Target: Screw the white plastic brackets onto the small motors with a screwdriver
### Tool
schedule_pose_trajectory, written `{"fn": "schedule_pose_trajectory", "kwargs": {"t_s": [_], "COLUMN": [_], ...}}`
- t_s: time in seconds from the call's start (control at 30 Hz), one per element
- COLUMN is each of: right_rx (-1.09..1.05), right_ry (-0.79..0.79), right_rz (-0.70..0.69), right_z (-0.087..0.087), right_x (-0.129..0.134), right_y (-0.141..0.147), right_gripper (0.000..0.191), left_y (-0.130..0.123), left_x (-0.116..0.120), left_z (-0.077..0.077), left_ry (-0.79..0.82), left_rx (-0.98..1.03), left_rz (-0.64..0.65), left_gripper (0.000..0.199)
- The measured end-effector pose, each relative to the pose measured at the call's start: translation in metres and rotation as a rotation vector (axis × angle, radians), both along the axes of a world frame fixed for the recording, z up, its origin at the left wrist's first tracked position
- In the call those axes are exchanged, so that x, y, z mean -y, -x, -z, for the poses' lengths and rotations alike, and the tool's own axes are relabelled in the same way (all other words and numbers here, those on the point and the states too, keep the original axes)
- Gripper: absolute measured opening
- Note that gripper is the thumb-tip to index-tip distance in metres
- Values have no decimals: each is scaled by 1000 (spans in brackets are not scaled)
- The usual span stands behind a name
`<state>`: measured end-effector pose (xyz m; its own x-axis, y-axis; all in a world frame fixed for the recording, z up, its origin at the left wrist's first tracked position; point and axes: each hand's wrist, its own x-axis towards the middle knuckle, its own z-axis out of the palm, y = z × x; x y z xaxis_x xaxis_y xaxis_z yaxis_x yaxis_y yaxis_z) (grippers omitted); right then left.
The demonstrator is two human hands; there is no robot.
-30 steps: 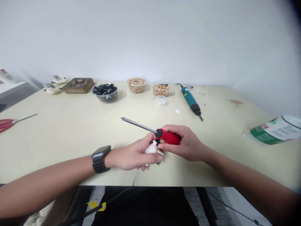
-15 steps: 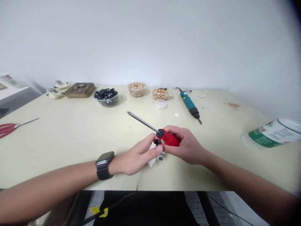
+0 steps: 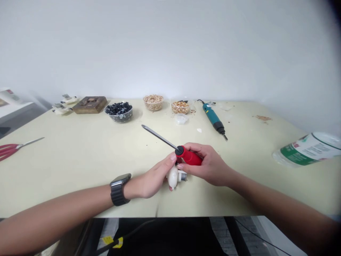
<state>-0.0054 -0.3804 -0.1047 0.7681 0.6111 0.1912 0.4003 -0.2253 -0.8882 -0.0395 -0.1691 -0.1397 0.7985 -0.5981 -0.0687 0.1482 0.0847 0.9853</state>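
My right hand (image 3: 210, 165) grips the red handle of a screwdriver (image 3: 189, 156), whose long steel shaft points up and to the left across the table. My left hand (image 3: 157, 177) holds a small white plastic part (image 3: 173, 177) by its top, just below the black end of the handle. A small metal piece (image 3: 182, 175) sticks out of that part to the right. My fingers hide the part's upper end, so I cannot tell whether the shaft touches it.
A cream table (image 3: 80, 160) holds bowls of black pieces and of tan granules, a teal electric screwdriver (image 3: 212, 117), a wooden block (image 3: 90, 105), small white parts (image 3: 62, 109), red-handled scissors (image 3: 16, 147) and a green-labelled plastic container (image 3: 309, 150). A black smartwatch (image 3: 119, 189) circles my left wrist.
The white part has turned in my left hand, and its rounded white side now shows below my fingers. The screwdriver's shaft has swung slightly, and the camera has tilted a little.
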Motion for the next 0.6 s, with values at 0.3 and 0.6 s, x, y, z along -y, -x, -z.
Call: {"fn": "schedule_pose_trajectory", "kwargs": {"t_s": [0.3, 0.6], "right_rx": [-69, -132], "right_ry": [-26, -83], "right_rz": [-25, 19], "right_z": [0, 0], "right_x": [-1, -1], "right_y": [0, 4], "right_gripper": [20, 26], "left_y": [-1, -2], "left_x": [2, 4], "left_z": [3, 0], "left_ry": [82, 156], "left_rx": [-64, -89], "left_rz": [-5, -68], "left_gripper": [56, 53]}}
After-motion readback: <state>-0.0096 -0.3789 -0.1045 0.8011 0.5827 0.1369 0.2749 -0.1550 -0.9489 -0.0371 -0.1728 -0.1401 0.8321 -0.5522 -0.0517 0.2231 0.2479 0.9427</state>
